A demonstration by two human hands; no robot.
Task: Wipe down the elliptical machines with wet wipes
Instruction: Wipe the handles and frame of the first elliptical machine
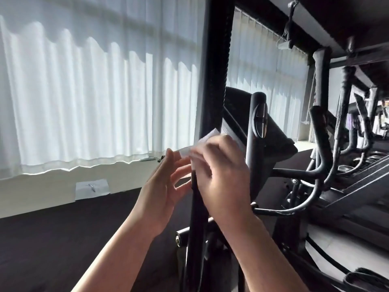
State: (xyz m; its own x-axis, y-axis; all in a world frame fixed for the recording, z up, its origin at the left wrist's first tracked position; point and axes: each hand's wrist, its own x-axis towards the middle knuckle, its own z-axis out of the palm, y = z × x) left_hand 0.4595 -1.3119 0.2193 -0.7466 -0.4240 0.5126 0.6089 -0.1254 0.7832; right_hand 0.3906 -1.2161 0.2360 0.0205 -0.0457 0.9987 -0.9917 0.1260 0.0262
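A black elliptical machine stands right in front of me, its tall upright handle bar running from top to bottom of the view. My right hand grips a white wet wipe wrapped around this bar at mid-height. Just to the left, my left hand hovers beside the bar with its fingers spread and relaxed, its fingertips close to the wipe's edge. Behind the bar sits the machine's dark console and a second, shorter handle.
White curtains cover the window on the left above a pale low wall. A white paper hangs on that wall. More black machines line up to the right. Dark floor lies at the lower left.
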